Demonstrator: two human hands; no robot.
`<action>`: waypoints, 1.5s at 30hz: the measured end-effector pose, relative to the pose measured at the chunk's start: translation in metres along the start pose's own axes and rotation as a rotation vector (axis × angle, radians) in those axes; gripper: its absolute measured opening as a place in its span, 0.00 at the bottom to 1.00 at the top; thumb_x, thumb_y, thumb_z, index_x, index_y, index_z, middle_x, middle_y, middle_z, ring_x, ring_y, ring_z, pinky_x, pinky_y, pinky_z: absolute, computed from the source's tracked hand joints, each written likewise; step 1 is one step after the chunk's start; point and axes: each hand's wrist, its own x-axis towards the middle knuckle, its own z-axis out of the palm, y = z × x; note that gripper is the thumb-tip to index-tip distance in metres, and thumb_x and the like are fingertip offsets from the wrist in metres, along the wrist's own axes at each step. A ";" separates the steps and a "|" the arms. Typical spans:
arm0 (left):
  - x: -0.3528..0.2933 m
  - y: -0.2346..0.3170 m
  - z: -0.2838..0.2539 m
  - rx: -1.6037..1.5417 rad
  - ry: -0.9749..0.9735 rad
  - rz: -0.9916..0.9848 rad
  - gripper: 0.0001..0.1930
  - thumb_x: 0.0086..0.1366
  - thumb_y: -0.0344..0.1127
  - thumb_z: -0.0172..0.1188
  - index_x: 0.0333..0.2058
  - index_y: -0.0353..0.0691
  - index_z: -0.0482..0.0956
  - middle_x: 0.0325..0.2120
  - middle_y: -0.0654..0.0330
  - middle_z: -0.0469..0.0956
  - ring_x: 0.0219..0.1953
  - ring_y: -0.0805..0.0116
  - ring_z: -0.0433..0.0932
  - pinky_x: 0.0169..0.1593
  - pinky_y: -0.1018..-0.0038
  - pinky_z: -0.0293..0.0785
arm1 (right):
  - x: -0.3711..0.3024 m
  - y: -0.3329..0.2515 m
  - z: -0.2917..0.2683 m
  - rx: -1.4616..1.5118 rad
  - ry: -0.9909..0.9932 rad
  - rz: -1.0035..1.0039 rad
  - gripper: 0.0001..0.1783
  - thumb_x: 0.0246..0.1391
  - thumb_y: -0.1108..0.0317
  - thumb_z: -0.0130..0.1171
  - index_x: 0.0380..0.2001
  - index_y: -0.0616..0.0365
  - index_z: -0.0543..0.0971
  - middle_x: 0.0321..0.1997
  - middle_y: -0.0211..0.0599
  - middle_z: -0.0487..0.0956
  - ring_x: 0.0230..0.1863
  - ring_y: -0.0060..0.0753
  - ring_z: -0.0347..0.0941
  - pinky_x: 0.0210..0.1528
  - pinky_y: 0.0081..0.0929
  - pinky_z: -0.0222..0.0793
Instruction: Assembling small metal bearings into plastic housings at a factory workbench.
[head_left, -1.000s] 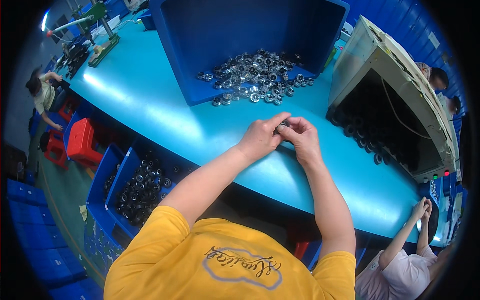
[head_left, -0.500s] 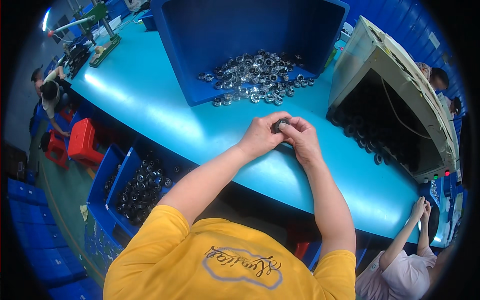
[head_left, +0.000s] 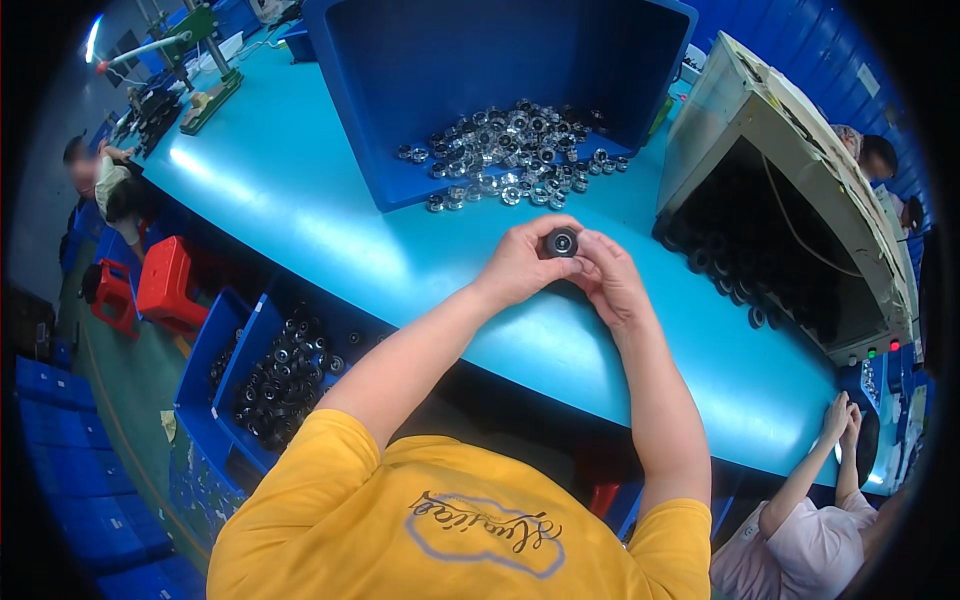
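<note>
A small black wheel point(head_left: 561, 242) with a pale ring and hub at its centre is held face up over the bench. My left hand point(head_left: 518, 264) curls round its left side, thumb below it. From the other side my right hand point(head_left: 610, 277) closes on the wheel's right edge; some of its fingers are hidden beneath. Beyond my hands, many clear and black small wheels point(head_left: 510, 150) spill out of a large blue bin point(head_left: 350, 110) tipped on its side.
The turquoise bench point(head_left: 300, 230) carries a pale metal housing point(head_left: 700, 130) at right, with black rings point(head_left: 735, 285) at its opening. Lower left, a blue crate point(head_left: 232, 385) holds dark wheels point(head_left: 285, 375). Red stools point(head_left: 170, 285) stand left. A co-worker's hands point(head_left: 843, 415) are at far right.
My right thumb has come off the wheel's face and moved down, so the face and hub now show. At the far left, a co-worker has changed posture.
</note>
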 end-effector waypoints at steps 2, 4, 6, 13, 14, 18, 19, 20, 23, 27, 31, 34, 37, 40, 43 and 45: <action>0.003 0.001 -0.001 -0.128 -0.015 0.066 0.25 0.62 0.25 0.69 0.58 0.40 0.74 0.36 0.59 0.84 0.34 0.75 0.83 0.38 0.76 0.83 | -0.001 -0.004 -0.001 0.099 -0.102 0.031 0.38 0.54 0.47 0.73 0.57 0.64 0.75 0.48 0.38 0.82 0.46 0.33 0.81 0.54 0.34 0.80; 0.003 0.017 -0.004 -0.193 -0.042 -0.119 0.24 0.63 0.27 0.69 0.57 0.40 0.75 0.31 0.61 0.82 0.27 0.77 0.78 0.29 0.78 0.76 | 0.002 0.004 -0.022 0.228 -0.253 -0.033 0.40 0.51 0.42 0.72 0.57 0.62 0.75 0.50 0.38 0.81 0.49 0.34 0.80 0.58 0.37 0.78; -0.002 0.019 -0.012 -0.303 -0.041 -0.184 0.23 0.65 0.32 0.70 0.56 0.38 0.75 0.23 0.68 0.75 0.14 0.82 0.65 0.15 0.80 0.58 | 0.007 0.005 -0.028 0.281 -0.413 -0.107 0.44 0.43 0.33 0.71 0.55 0.54 0.78 0.47 0.32 0.78 0.48 0.32 0.77 0.59 0.40 0.75; -0.003 0.014 -0.018 -0.534 -0.146 -0.125 0.29 0.64 0.46 0.71 0.58 0.38 0.74 0.19 0.71 0.64 0.17 0.82 0.63 0.18 0.81 0.60 | 0.001 -0.003 -0.025 0.287 -0.785 -0.198 0.37 0.39 0.34 0.76 0.48 0.43 0.81 0.40 0.24 0.73 0.42 0.32 0.70 0.50 0.37 0.71; -0.003 0.014 -0.019 -0.532 -0.173 -0.129 0.30 0.65 0.48 0.70 0.58 0.38 0.73 0.19 0.71 0.64 0.17 0.82 0.63 0.19 0.81 0.61 | 0.000 -0.003 -0.023 0.291 -0.788 -0.203 0.34 0.41 0.36 0.77 0.47 0.43 0.81 0.39 0.24 0.73 0.42 0.32 0.70 0.50 0.37 0.71; -0.004 0.014 -0.022 -0.549 -0.272 -0.165 0.37 0.64 0.60 0.66 0.60 0.37 0.72 0.19 0.69 0.63 0.18 0.79 0.66 0.20 0.80 0.64 | -0.002 -0.001 -0.025 0.301 -0.735 -0.238 0.22 0.50 0.47 0.75 0.43 0.44 0.82 0.35 0.24 0.72 0.39 0.30 0.68 0.49 0.36 0.70; -0.004 0.015 -0.021 -0.559 -0.294 -0.180 0.39 0.63 0.64 0.65 0.60 0.37 0.72 0.19 0.69 0.63 0.19 0.78 0.66 0.20 0.79 0.65 | -0.002 -0.001 -0.028 0.303 -0.704 -0.250 0.19 0.53 0.49 0.74 0.41 0.45 0.82 0.33 0.24 0.72 0.39 0.29 0.68 0.48 0.36 0.69; -0.005 0.019 -0.020 -0.487 -0.297 -0.195 0.42 0.64 0.72 0.55 0.58 0.37 0.74 0.20 0.68 0.64 0.19 0.77 0.67 0.21 0.79 0.67 | -0.001 -0.003 -0.028 0.268 -0.627 -0.236 0.17 0.55 0.51 0.73 0.40 0.46 0.82 0.32 0.24 0.72 0.38 0.28 0.68 0.47 0.35 0.69; -0.003 0.020 -0.020 -0.523 -0.328 -0.263 0.44 0.66 0.77 0.45 0.55 0.37 0.76 0.20 0.68 0.64 0.19 0.77 0.67 0.21 0.78 0.67 | -0.001 -0.009 -0.025 0.156 -0.405 -0.204 0.13 0.60 0.54 0.69 0.36 0.50 0.81 0.30 0.25 0.73 0.35 0.26 0.67 0.44 0.32 0.69; -0.003 0.013 -0.022 -0.569 -0.347 -0.292 0.44 0.67 0.78 0.39 0.51 0.37 0.78 0.20 0.68 0.66 0.20 0.76 0.68 0.21 0.77 0.68 | -0.004 -0.011 -0.013 0.022 -0.204 -0.201 0.15 0.62 0.54 0.67 0.32 0.54 0.79 0.31 0.26 0.75 0.31 0.24 0.69 0.38 0.27 0.70; -0.004 0.013 -0.022 -0.561 -0.327 -0.296 0.43 0.68 0.77 0.40 0.50 0.38 0.78 0.20 0.67 0.66 0.20 0.75 0.69 0.21 0.77 0.68 | -0.004 -0.004 -0.012 -0.064 -0.177 -0.233 0.15 0.60 0.55 0.69 0.32 0.55 0.79 0.32 0.28 0.77 0.31 0.24 0.71 0.34 0.25 0.70; -0.003 0.013 -0.021 -0.526 -0.285 -0.253 0.37 0.68 0.71 0.50 0.53 0.39 0.75 0.21 0.67 0.67 0.22 0.75 0.69 0.22 0.77 0.68 | -0.003 -0.001 -0.018 -0.024 -0.227 -0.288 0.14 0.58 0.57 0.71 0.31 0.53 0.79 0.30 0.27 0.76 0.30 0.24 0.69 0.34 0.25 0.69; -0.003 0.014 -0.018 -0.483 -0.200 -0.210 0.31 0.67 0.62 0.62 0.55 0.40 0.73 0.23 0.67 0.67 0.23 0.76 0.68 0.24 0.78 0.67 | -0.006 -0.008 -0.015 0.290 -0.649 -0.281 0.13 0.56 0.60 0.73 0.29 0.51 0.78 0.27 0.26 0.73 0.29 0.24 0.66 0.33 0.24 0.68; -0.003 0.012 -0.019 -0.538 -0.218 -0.197 0.27 0.66 0.55 0.67 0.53 0.41 0.73 0.22 0.69 0.67 0.23 0.78 0.66 0.25 0.78 0.65 | -0.016 -0.014 -0.010 0.345 -0.792 -0.229 0.16 0.51 0.56 0.77 0.26 0.47 0.77 0.25 0.22 0.70 0.28 0.21 0.64 0.32 0.21 0.66; -0.004 0.013 -0.017 -0.498 -0.239 -0.185 0.27 0.66 0.55 0.67 0.53 0.41 0.74 0.22 0.69 0.67 0.23 0.78 0.66 0.25 0.78 0.65 | -0.016 -0.018 -0.009 0.353 -0.903 -0.222 0.16 0.50 0.55 0.78 0.26 0.46 0.78 0.25 0.21 0.72 0.29 0.21 0.65 0.32 0.20 0.67; -0.005 0.013 -0.018 -0.472 -0.224 -0.186 0.27 0.66 0.55 0.67 0.52 0.41 0.75 0.22 0.69 0.67 0.23 0.79 0.66 0.24 0.79 0.65 | -0.015 -0.017 -0.008 0.358 -0.952 -0.221 0.15 0.50 0.56 0.78 0.26 0.46 0.80 0.26 0.22 0.73 0.29 0.21 0.66 0.32 0.21 0.68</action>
